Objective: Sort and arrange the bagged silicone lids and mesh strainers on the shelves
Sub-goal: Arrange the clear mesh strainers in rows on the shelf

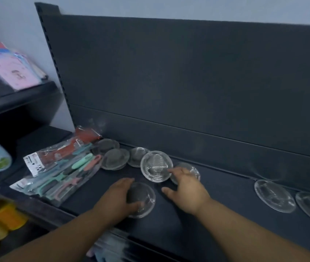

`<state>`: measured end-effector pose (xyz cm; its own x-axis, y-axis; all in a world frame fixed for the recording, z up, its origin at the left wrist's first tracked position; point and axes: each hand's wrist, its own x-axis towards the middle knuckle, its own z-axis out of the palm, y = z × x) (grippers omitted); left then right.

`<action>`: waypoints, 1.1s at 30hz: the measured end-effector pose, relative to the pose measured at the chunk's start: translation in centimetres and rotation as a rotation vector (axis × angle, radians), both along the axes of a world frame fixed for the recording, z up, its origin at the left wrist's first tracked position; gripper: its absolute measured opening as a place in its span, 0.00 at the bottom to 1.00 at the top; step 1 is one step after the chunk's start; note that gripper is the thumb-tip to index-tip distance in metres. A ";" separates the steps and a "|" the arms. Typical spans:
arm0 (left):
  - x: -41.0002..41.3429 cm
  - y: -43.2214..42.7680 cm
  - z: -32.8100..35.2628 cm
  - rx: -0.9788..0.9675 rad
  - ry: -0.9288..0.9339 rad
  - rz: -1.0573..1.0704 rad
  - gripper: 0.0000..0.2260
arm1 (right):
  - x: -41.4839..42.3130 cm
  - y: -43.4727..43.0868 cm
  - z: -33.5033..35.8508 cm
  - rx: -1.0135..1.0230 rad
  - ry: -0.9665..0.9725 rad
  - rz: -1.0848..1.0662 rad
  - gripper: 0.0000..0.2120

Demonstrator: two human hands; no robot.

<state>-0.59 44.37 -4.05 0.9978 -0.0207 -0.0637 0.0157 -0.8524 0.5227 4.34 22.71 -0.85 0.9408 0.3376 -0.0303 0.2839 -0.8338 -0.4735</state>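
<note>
Head view, one moment.

- Left grip (120,195): fingers and thumb curled over the dome of a bagged mesh strainer (145,200) lying rim-down at mid-depth on the shelf (216,214). Clamped on it.
- Right grip (186,188): fingers apart and reaching forward, holding nothing. Fingertips lay at the right rim of a tilted strainer (156,166); contact looked likely but blur prevented confirmation. Palm partly covered a further strainer (194,170) behind it.
- Key relation: the tilted strainer sat just ahead and left of the right grip, between both hands and nearer the right. It leaned up on edge, face toward the camera, against the back row (115,158) of strainers. The pieces are round, so they have no long axis. The row itself ran left to right along the back panel (188,82).
- Judgement: the held strainer probably belongs at the row's right end, so the move would be forward and slightly right.
- Two flat clear lids (274,195) lay well apart to the right, with bare shelf between them and the strainers.
- Bagged coloured utensils (61,167) touched the row's left end.
- Surface: dark, flat, matte. Slippery bags could slide when nudged.
</note>
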 end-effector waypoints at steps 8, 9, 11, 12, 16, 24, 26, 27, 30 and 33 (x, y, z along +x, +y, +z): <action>1.2 2.6 -1.9 -0.022 -0.098 -0.139 0.37 | 3.8 5.5 -0.9 -0.032 -0.009 -0.036 0.33; 1.4 2.8 -1.9 -0.019 -0.111 -0.132 0.37 | 4.2 5.7 -1.0 -0.046 0.004 -0.038 0.34; 1.8 3.4 -2.0 -0.027 -0.126 -0.121 0.37 | 4.8 6.0 -1.1 -0.076 0.025 -0.050 0.35; 1.9 3.6 -2.0 -0.035 -0.130 -0.113 0.37 | 5.0 6.1 -1.1 -0.086 0.025 -0.055 0.36; 2.1 4.4 -1.8 -0.110 -0.161 -0.060 0.39 | 5.6 6.6 -1.3 -0.085 -0.007 -0.045 0.35; 2.7 3.0 -0.8 -0.204 -0.272 -0.058 0.38 | 4.6 3.7 0.9 0.087 -0.143 -0.232 0.33; 3.0 1.2 -0.2 -0.216 -0.291 -0.094 0.38 | 3.9 1.4 1.6 0.079 -0.145 -0.289 0.32; 3.2 0.1 0.2 -0.218 -0.292 -0.114 0.38 | 3.4 0.0 1.9 0.072 -0.142 -0.318 0.32; 3.8 -4.1 1.1 -0.220 -0.287 -0.178 0.40 | 1.3 -5.1 2.0 0.048 -0.117 -0.416 0.32; 3.8 -9.2 1.8 -0.222 -0.281 -0.240 0.40 | -1.4 -11.3 1.9 0.023 -0.096 -0.497 0.31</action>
<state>3.19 35.17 -2.27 0.9407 -0.2373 0.2422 -0.3389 -0.6807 0.6495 2.96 11.46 1.04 0.9861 -0.1523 0.0662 -0.1015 -0.8686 -0.4850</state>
